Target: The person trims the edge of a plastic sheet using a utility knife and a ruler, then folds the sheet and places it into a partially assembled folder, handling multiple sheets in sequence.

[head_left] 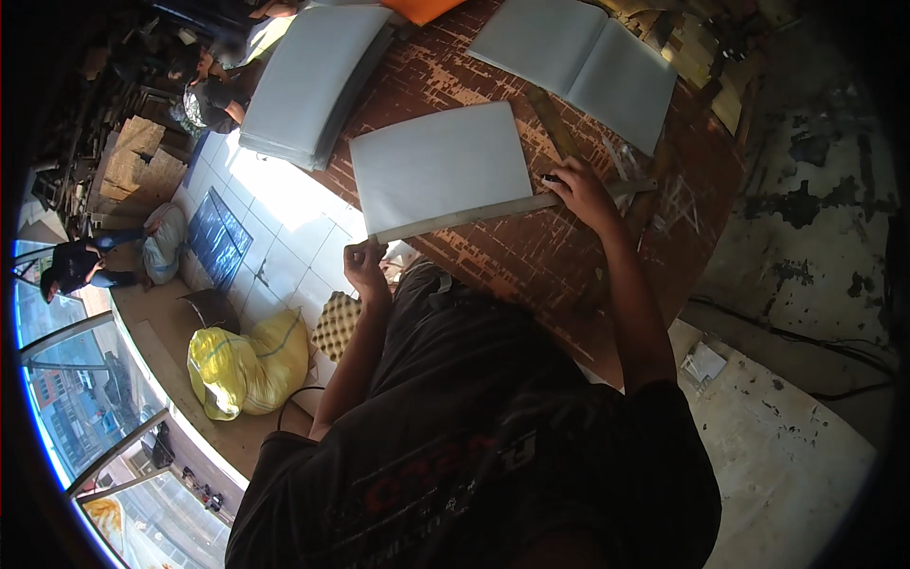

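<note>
While our left hand (366,269) pinches the left end of the ruler (474,214) along the sheet (441,161) on the table (517,248), and our right hand (582,194) curls around a small dark object (550,178), uneven pressure could skew the ruler.

Inspected the worktable (531,251): found reddish-brown, with coating worn through in broken streaks to a lighter layer. Recorded, directly on it, a pale grey sheet (441,161) near the edge facing the wearer, with a long flat strip (483,212) along its near side. Noted at far left a thick stack of sheets (313,76); at far right, an open spread of sheets (621,85) with a central fold. Logged a dark bar (550,123) between sheet and spread, plus thin clear scraps (682,199) toward the right. Checked the floor (275,242): found pale square tiles, partly sunlit, bearing a glossy blue panel (220,237).
</note>
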`<state>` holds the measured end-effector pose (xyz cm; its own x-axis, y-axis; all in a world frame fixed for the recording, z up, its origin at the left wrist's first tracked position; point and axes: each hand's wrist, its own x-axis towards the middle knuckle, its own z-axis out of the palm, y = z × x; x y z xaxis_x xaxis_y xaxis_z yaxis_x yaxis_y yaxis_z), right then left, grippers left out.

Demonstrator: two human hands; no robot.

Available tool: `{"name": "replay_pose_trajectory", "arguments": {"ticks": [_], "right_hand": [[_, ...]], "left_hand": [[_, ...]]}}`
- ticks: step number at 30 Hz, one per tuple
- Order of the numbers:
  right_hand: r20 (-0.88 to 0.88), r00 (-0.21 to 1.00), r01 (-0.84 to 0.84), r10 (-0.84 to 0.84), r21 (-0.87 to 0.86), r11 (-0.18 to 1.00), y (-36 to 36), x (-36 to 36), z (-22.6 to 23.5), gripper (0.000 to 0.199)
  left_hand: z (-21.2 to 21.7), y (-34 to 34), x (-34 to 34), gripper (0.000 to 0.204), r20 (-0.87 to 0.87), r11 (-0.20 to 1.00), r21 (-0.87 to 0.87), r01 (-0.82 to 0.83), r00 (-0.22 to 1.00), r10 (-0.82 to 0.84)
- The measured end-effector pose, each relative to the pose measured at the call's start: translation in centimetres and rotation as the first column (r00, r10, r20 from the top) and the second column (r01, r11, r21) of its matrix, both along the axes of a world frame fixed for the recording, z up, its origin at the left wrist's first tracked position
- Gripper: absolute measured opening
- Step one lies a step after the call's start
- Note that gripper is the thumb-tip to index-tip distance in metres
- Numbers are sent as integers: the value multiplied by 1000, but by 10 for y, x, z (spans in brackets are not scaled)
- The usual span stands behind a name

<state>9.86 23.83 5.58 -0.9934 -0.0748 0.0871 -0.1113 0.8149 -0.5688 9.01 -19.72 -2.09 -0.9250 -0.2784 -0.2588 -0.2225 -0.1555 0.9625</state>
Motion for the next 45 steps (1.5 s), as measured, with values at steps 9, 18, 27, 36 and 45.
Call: {"name": "replay_pose_trajectory", "arguments": {"ticks": [9, 18, 27, 36, 45], "right_hand": [[65, 920, 276, -386, -807, 522, 1, 11, 8, 36], [304, 938, 344, -166, -757, 556, -24, 9, -24, 47], [155, 983, 157, -94, -466, 871, -28, 4, -37, 17], [143, 987, 128, -72, -435, 891, -31, 3, -29, 19], [120, 987, 152, -108, -475, 867, -32, 1, -36, 20]], "left_hand": [[0, 0, -2, 20, -8, 1000, -27, 5, 1000, -6], [2, 1, -2, 19, -6, 999, -38, 5, 1000, -5], [5, 2, -3, 18, 2, 998, -65, 3, 1000, -3], [1, 1, -2, 19, -17, 997, -72, -2, 1000, 1], [-2, -3, -3, 20, 0, 999, -42, 21, 1000, -21]]}}
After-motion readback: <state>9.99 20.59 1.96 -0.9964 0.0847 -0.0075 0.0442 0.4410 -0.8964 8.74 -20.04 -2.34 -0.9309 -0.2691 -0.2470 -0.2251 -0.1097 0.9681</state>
